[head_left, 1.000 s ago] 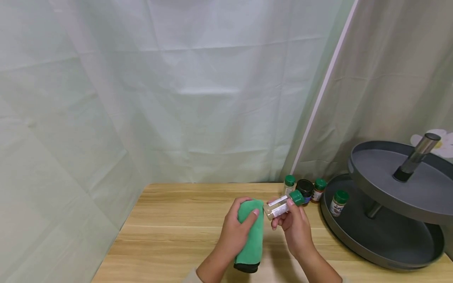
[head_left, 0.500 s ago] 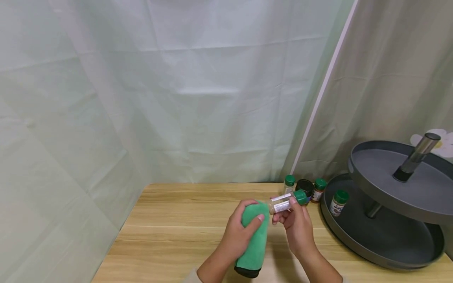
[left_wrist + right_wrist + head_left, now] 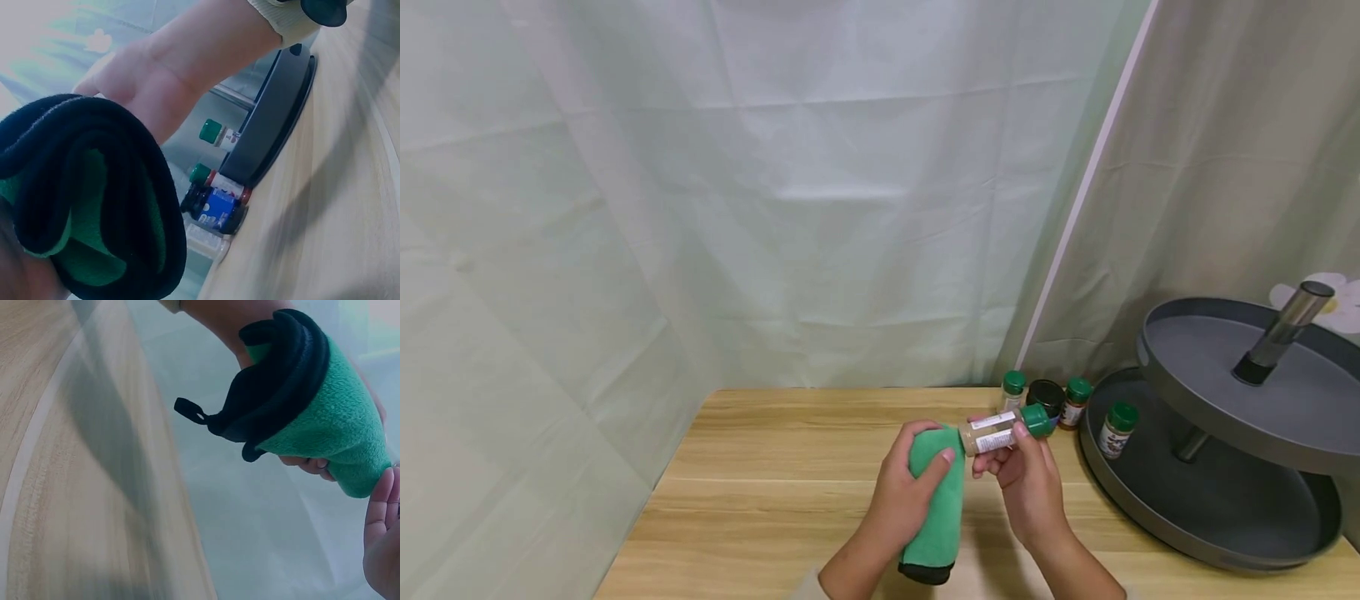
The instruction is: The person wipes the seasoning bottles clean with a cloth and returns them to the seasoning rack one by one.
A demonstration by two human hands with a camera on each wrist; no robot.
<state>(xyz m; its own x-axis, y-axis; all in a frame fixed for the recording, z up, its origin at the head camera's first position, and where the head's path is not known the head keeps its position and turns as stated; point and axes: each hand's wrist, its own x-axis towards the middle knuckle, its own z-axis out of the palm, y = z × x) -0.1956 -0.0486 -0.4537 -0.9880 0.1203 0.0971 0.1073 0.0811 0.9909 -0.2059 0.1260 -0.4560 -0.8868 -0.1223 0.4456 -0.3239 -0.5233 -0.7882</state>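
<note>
My left hand grips a folded green cloth with a black edge, its thumb across the front. In the right wrist view the cloth shows a small black loop at its dark end. My right hand holds a clear spice jar with a green cap and white labels, tilted nearly sideways. The jar's base touches or almost touches the cloth's upper right side. In the left wrist view the rolled black edge of the cloth fills the near left, and the right hand is behind it.
Behind the hands on the wooden table stand a green-capped jar, a black-lidded jar and another green-capped jar. At right is a two-tier dark round tray, with a spice jar on its lower tier. Curtains hang behind.
The cloth and jar have shifted slightly right, then a little back left. The jar has turned closer to level. Both hands keep their hold.
</note>
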